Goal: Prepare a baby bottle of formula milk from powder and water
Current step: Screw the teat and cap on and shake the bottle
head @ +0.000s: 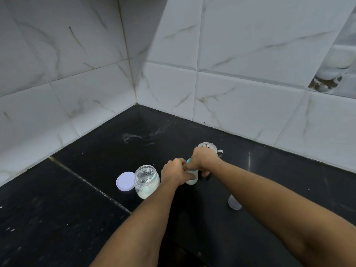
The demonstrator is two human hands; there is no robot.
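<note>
A baby bottle (192, 178) with a teal collar stands on the black countertop, its milky lower body showing between my hands. My left hand (176, 173) wraps around the bottle's body. My right hand (204, 158) closes over its teal top from above, hiding the teat. Left of the bottle stands an open clear jar (146, 182) with white powder in its bottom. The jar's white lid (125, 181) lies flat beside it. A clear cap (234, 203) rests on the counter under my right forearm.
Behind my right hand a steel-topped vessel (209, 147) stands, mostly hidden. Spilled white powder (134, 136) dusts the black countertop (77, 209) near the corner. White marble-pattern tiles (240, 97) wall the counter at the back and left.
</note>
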